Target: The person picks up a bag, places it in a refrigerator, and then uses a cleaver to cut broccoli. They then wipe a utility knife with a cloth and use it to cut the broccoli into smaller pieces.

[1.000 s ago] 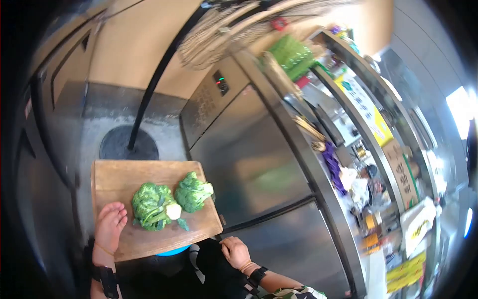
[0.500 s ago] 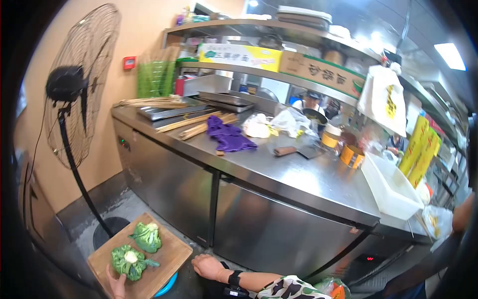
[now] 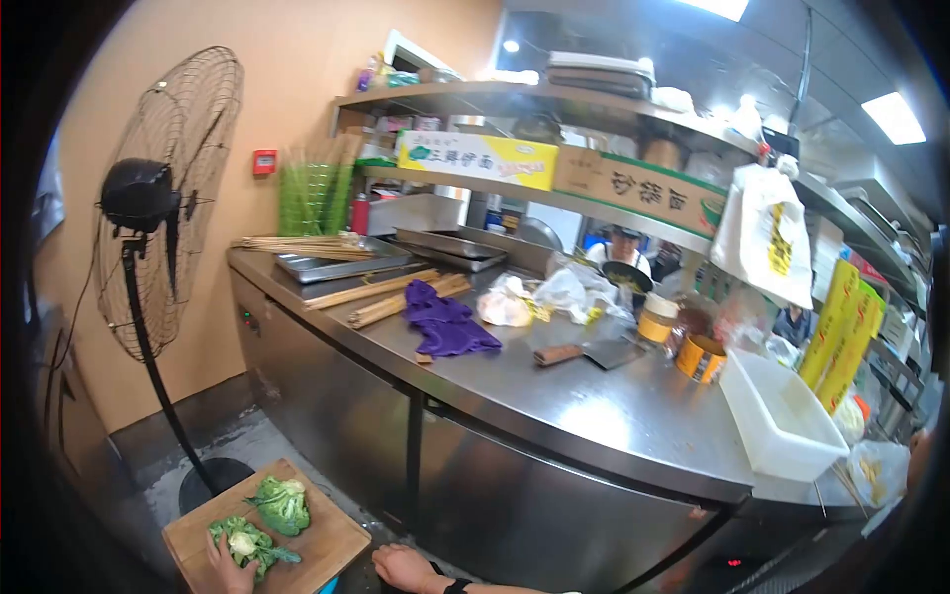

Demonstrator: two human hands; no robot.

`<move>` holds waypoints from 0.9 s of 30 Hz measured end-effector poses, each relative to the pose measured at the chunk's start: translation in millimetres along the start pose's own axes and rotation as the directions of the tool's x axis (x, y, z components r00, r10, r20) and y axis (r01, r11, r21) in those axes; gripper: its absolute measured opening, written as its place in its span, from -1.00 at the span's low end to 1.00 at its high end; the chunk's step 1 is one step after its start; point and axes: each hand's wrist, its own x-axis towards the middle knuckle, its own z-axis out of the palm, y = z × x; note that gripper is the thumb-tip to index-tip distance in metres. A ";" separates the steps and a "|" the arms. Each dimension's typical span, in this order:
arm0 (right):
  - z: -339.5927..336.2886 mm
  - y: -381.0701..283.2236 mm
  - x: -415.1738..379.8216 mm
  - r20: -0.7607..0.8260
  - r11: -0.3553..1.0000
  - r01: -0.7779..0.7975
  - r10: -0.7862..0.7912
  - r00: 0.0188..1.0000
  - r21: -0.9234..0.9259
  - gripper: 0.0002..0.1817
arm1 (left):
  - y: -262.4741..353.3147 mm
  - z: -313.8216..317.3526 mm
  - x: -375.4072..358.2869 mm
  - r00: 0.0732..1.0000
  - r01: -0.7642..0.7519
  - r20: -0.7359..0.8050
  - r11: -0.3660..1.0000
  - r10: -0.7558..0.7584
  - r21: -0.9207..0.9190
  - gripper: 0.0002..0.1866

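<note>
Two leafy green heads that look like cauliflower lie on a wooden cutting board (image 3: 322, 530) at the lower left. My left hand (image 3: 232, 572) grips the nearer cauliflower (image 3: 249, 543), its fingers over the left side; a pale round patch shows in the middle of that head. Just behind it, untouched, rests the farther cauliflower (image 3: 281, 506). To the right of the board is my right hand (image 3: 404, 567), low at the bottom edge. Its fingers curl down loosely and are partly cut off, with nothing visible in them.
A black stand fan (image 3: 139, 198) stands behind the board. Along the steel counter (image 3: 594, 416) lie bamboo skewers (image 3: 371, 290), a purple cloth (image 3: 445, 322), a cleaver (image 3: 609, 353) and a white tub (image 3: 782, 416). A person (image 3: 623, 247) shows beyond the shelves.
The view has tilted up, so the counter and fan sit lower. My left hand has moved from the near edge of the nearer cauliflower onto its left side. My right hand stays beside the board.
</note>
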 end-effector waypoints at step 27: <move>9.5 -42.5 25.0 -0.008 0.981 0.061 -0.063 0.998 -0.184 -0.89 | 32.3 -40.5 -70.3 0.965 0.174 -0.174 0.975 -0.197 -0.141 -0.16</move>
